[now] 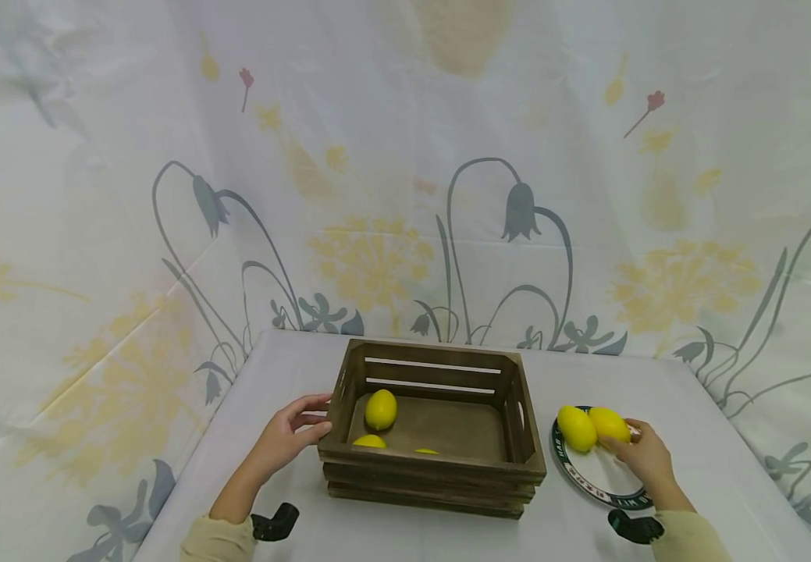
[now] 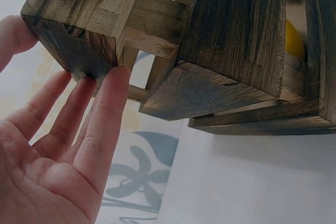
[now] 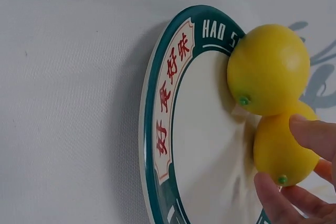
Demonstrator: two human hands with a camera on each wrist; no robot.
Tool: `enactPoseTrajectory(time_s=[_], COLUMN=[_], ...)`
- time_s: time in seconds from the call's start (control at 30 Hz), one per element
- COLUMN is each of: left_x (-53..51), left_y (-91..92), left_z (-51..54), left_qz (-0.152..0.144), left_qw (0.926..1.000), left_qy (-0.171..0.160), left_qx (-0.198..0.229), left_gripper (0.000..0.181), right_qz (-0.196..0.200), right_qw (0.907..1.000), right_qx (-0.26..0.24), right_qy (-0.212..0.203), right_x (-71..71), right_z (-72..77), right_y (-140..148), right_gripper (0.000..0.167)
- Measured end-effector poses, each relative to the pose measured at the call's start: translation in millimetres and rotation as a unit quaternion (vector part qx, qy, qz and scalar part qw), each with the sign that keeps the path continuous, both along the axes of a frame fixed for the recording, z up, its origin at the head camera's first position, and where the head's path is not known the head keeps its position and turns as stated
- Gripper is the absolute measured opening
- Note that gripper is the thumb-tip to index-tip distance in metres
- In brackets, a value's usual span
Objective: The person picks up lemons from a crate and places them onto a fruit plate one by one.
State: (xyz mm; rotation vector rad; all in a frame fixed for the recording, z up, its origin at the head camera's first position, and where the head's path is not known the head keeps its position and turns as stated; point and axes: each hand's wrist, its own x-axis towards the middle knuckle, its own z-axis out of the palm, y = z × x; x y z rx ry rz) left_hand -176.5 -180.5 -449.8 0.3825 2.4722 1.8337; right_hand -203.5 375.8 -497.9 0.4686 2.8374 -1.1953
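Observation:
A brown slatted wooden crate (image 1: 433,476) stands on the white table, with a lemon (image 1: 381,410) and parts of two more showing inside. My left hand (image 1: 286,437) touches the crate's left end; in the left wrist view its fingertips (image 2: 122,74) rest against the wood, fingers fairly straight. To the right of the crate lies a round plate with a dark green rim (image 1: 591,490), carrying two lemons side by side. My right hand (image 1: 647,460) holds the right-hand lemon (image 1: 609,425) between thumb and fingers; the other lemon (image 1: 577,428) touches it.
A white cloth (image 1: 293,523) covers the table. Behind it and at both sides hangs a pale curtain (image 1: 391,234) printed with flowers. Black bands with dark pieces (image 1: 275,522) sit at both wrists, by the light sleeves (image 1: 218,538).

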Motion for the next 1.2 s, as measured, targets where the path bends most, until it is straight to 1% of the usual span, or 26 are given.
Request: enactPoseTrajectory(time_s=[0.1, 0.23, 0.37, 0.43, 0.5, 0.57, 0.7, 0.73, 0.8, 0.97, 1.07, 1.13, 1.2], left_x=[-0.1, -0.4, -0.4, -0.6, -0.9, -1.2, -1.2, -1.2, -1.1, -1.1, -1.2, -1.2, -1.0], left_y=[-0.2, -0.3, -0.4, -0.3, -0.2, -0.2, 0.0, 0.0, 0.2, 0.5, 0.4, 0.2, 0.0], left_z=[0.1, 0.1, 0.1, -0.2, -0.5, -0.8, -1.1, -1.1, -1.0, -0.9, -0.9, -0.9, -0.8], left_qz=[0.0, -0.003, -0.003, -0.003, -0.003, -0.003, -0.002, -0.002, -0.001, 0.0, -0.001, -0.001, -0.002], left_qw=[1.0, 1.0, 1.0, 1.0, 1.0, 1.0, 1.0, 1.0, 1.0, 1.0, 1.0, 1.0, 1.0], left_qy=[-0.001, -0.003, -0.003, -0.003, -0.002, -0.002, 0.0, 0.0, 0.002, 0.003, 0.003, 0.002, 0.0], left_qx=[0.0, 0.003, 0.004, 0.004, 0.004, 0.004, 0.003, 0.002, 0.0, -0.002, -0.002, -0.001, 0.002], left_gripper=[0.045, 0.045, 0.045, 0.045, 0.045, 0.045, 0.045, 0.045, 0.045, 0.045, 0.045, 0.045, 0.045], right_qz=[0.0, -0.016, -0.034, -0.038, -0.042, -0.048, -0.054, -0.056, -0.058, -0.058, -0.053, -0.05, -0.05], right_qw=[0.9997, 0.9988, 0.998, 0.998, 0.9977, 0.9969, 0.9944, 0.9933, 0.9919, 0.9877, 0.9864, 0.9852, 0.9851], right_qx=[0.018, 0.037, 0.041, 0.034, 0.03, 0.036, 0.054, 0.059, 0.056, 0.055, 0.052, 0.056, 0.057], right_qy=[0.015, 0.029, 0.035, 0.037, 0.044, 0.051, 0.074, 0.082, 0.098, 0.134, 0.147, 0.154, 0.155], right_x=[2.2, 5.5, 6.3, 4.6, -0.7, -8.5, -29.5, -33.9, -41.8, -54.5, -61.0, -62.7, -60.7], right_z=[3.2, 9.1, 13.5, 12.3, 5.2, -8.8, -44.3, -51.6, -60.5, -66.6, -68.8, -65.8, -55.6], right_y=[2, 2, 2, 5, 12, 22, 46, 50, 57, 67, 73, 73, 68], right_gripper=[0.077, 0.069, 0.066, 0.067, 0.069, 0.071, 0.075, 0.075, 0.078, 0.083, 0.083, 0.083, 0.082])
